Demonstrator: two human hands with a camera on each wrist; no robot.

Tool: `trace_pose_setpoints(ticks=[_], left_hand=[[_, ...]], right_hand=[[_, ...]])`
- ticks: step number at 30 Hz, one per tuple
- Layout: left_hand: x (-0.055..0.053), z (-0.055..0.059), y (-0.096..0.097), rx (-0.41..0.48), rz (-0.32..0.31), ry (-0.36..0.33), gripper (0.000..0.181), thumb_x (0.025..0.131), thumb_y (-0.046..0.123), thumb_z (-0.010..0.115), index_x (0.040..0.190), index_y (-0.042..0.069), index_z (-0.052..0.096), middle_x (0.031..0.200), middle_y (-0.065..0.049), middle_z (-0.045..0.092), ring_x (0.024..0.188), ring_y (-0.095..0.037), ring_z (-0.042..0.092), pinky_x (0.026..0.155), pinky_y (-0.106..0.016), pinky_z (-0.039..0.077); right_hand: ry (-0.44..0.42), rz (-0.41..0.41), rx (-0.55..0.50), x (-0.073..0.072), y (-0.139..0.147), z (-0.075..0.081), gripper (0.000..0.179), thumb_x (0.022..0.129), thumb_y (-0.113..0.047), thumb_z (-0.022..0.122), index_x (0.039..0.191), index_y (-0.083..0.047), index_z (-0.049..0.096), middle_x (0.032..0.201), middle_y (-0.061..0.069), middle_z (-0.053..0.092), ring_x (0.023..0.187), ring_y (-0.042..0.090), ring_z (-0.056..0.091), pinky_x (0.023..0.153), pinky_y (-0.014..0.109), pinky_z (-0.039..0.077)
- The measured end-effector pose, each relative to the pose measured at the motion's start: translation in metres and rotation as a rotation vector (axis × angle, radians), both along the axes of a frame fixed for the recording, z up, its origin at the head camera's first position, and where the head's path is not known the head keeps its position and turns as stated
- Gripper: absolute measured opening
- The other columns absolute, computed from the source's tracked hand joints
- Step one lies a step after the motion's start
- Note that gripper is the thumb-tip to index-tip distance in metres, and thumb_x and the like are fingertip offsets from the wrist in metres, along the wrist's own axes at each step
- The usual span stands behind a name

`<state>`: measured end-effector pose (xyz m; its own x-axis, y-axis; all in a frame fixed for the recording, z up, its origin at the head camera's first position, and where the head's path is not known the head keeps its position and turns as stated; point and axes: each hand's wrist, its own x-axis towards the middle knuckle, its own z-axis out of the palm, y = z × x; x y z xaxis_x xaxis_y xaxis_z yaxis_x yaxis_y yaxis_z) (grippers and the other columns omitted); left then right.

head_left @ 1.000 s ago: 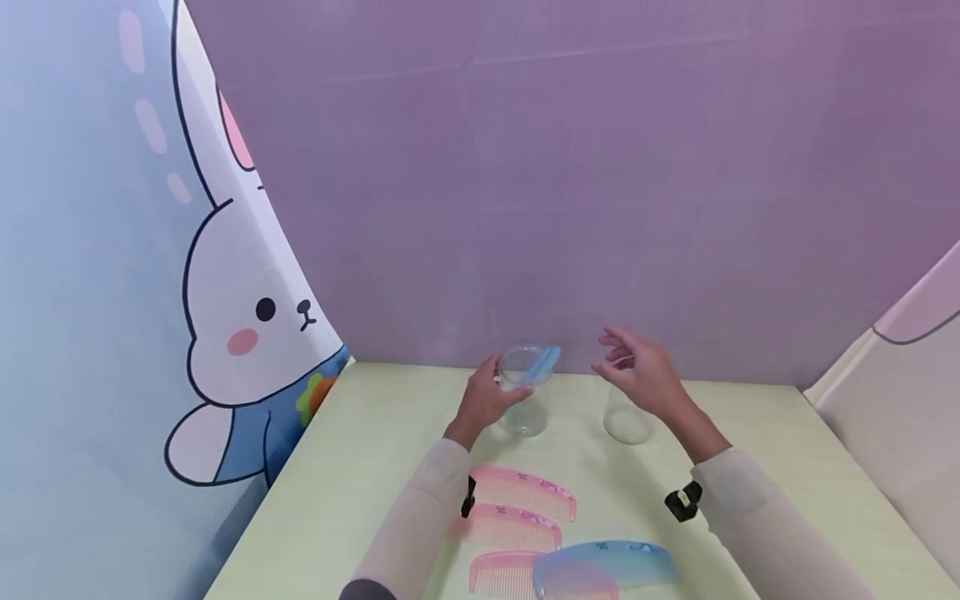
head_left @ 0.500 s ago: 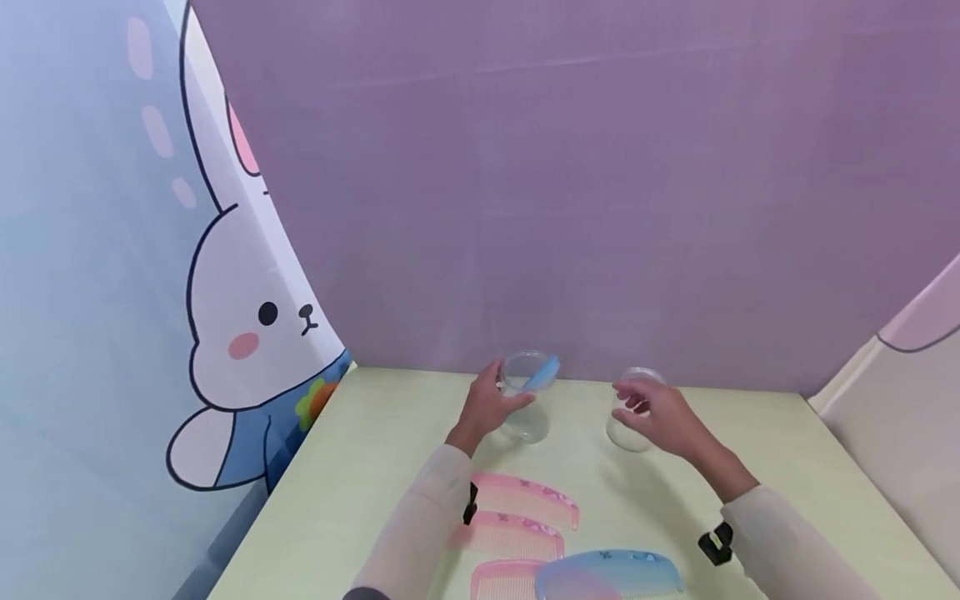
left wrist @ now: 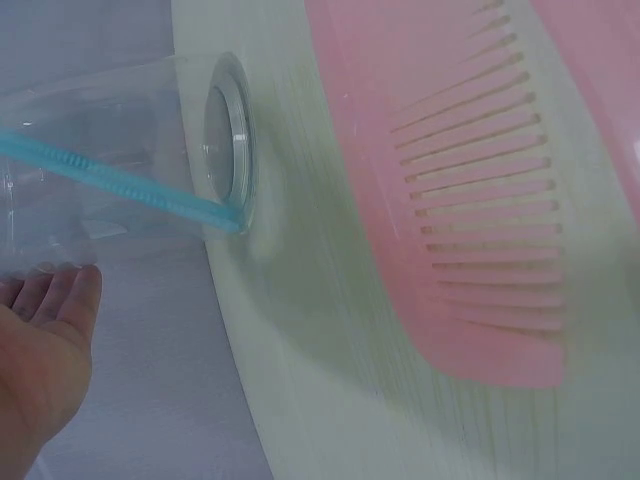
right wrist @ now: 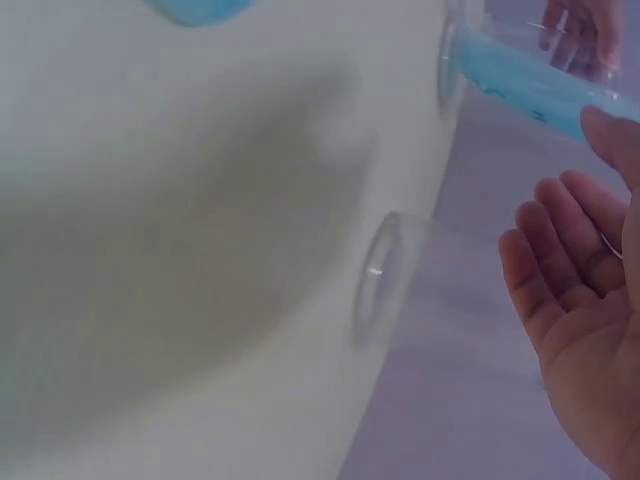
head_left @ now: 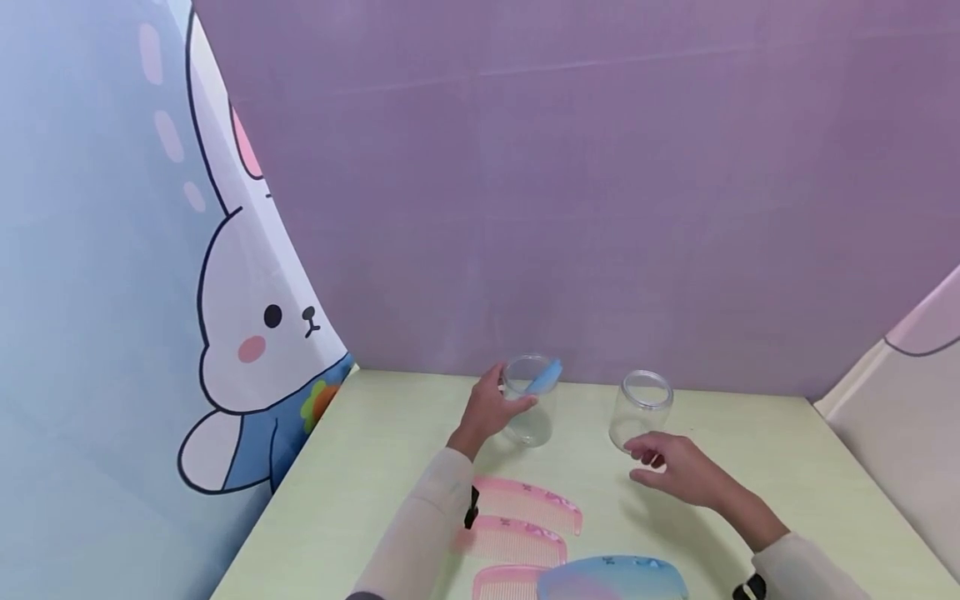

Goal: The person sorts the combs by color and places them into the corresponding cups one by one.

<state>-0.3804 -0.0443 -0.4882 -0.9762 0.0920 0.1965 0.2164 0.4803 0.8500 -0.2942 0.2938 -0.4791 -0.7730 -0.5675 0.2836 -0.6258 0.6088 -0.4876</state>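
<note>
The likeliest trouble is a tipped jar: the left jar [head_left: 532, 427] stands on the counter [head_left: 375, 450] with a slanted comb [head_left: 544, 377] inside, its end poking above the rim, so an uneven tug could topple both. The left grip [head_left: 489, 408] has thumb and fingers curled round that jar's wall. The right grip [head_left: 675, 469] holds nothing, fingers loosely bent and thumb apart, near the right jar [head_left: 642, 414]; a stray knuckle could knock this jar, which looks light and empty. Nearer the front, the loose blue comb [head_left: 611, 577] overlaps the nearest pink comb [head_left: 506, 575], so lifting 1 could drag the other, and flat combs may be awkward to get fingertips under.

Counted: 2 jars, both upright; 2 blue combs, 1 in the left jar and 1 on the counter; 3 pink combs on the counter, being the farthest pink comb [head_left: 528, 502], the middle pink comb [head_left: 517, 542] and the nearest; 2 grips; 1 printed rabbit [head_left: 258, 350]. The head view cuts off the nearest combs, so more could lie out of sight.
</note>
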Motion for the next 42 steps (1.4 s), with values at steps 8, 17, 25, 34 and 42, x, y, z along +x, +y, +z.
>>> trace_pose_setpoints(ticks=[8,17,25,34,42], left_hand=[[0.000,0.001,-0.004,-0.003,-0.009,0.012,0.080,0.083,0.040,0.084,0.147,0.010,0.047,0.144,-0.012,0.058,0.131,-0.030,0.057,0.106,-0.052,0.050],[-0.002,0.001,-0.005,-0.005,0.000,0.006,0.083,0.082,0.042,0.084,0.148,0.010,0.046,0.145,-0.012,0.058,0.130,-0.028,0.057,0.107,-0.050,0.050],[-0.001,0.001,-0.007,0.000,-0.012,0.009,0.082,0.083,0.040,0.084,0.148,0.008,0.046,0.146,-0.014,0.057,0.131,-0.029,0.057,0.107,-0.051,0.050],[0.001,0.000,-0.007,0.016,-0.027,0.030,0.076,0.084,0.041,0.083,0.144,0.008,0.049,0.140,-0.014,0.059,0.131,-0.034,0.057,0.106,-0.052,0.050],[-0.003,0.003,-0.008,-0.049,-0.001,0.027,0.078,0.083,0.046,0.082,0.143,0.007,0.050,0.134,-0.011,0.061,0.124,-0.027,0.060,0.101,-0.047,0.053]], right_hand=[[-0.065,0.096,-0.009,0.017,0.007,-0.019,0.032,0.086,-0.021,0.081,0.109,-0.001,0.070,0.093,0.004,0.070,0.082,0.009,0.064,0.070,0.026,0.056],[-0.223,0.113,0.020,0.032,0.012,-0.034,0.031,0.084,-0.023,0.082,0.108,-0.007,0.071,0.095,-0.005,0.068,0.085,0.003,0.060,0.072,0.025,0.055],[-0.327,0.168,0.026,0.043,0.012,-0.043,0.032,0.084,-0.026,0.083,0.109,-0.011,0.070,0.095,-0.009,0.064,0.084,0.000,0.055,0.070,0.023,0.052],[-0.361,0.181,0.061,0.055,0.015,-0.048,0.033,0.083,-0.029,0.084,0.109,-0.014,0.070,0.098,-0.013,0.065,0.085,-0.005,0.052,0.072,0.021,0.052],[-0.371,0.193,0.082,0.060,0.017,-0.049,0.039,0.084,-0.037,0.083,0.112,-0.014,0.069,0.103,-0.016,0.064,0.089,-0.006,0.054,0.074,0.021,0.052]])
